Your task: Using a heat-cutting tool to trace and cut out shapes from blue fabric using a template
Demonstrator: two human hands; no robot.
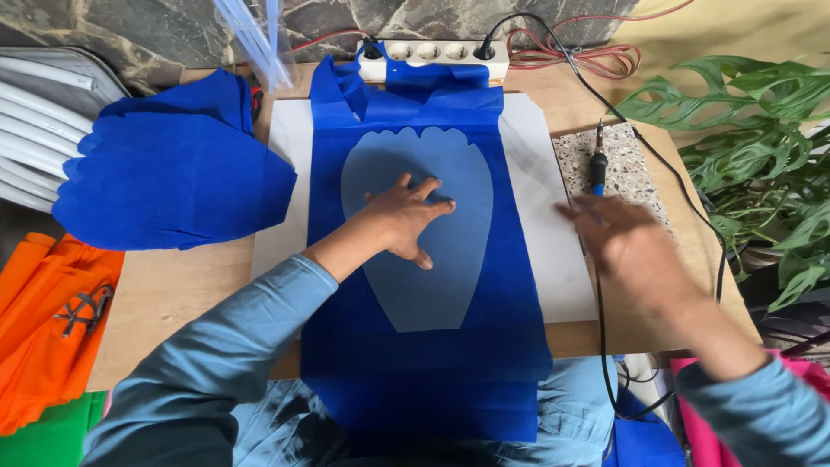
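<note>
A long strip of blue fabric [432, 363] lies down the middle of a white board [553, 259] on the wooden table. On it rests a translucent petal-shaped template [458, 259]. My left hand [402, 216] presses flat on the template, fingers spread. My right hand [618, 233] is blurred, hovering at the board's right edge, just below a blue-handled soldering tool [598, 164] that lies on a speckled stone tile [627, 164]. It holds nothing that I can see.
A pile of cut blue petal shapes [173, 173] lies at the left. Orange fabric with scissors [52, 320] sits lower left. A white power strip [432, 54] with cables is at the back. Green plant leaves [761, 147] crowd the right.
</note>
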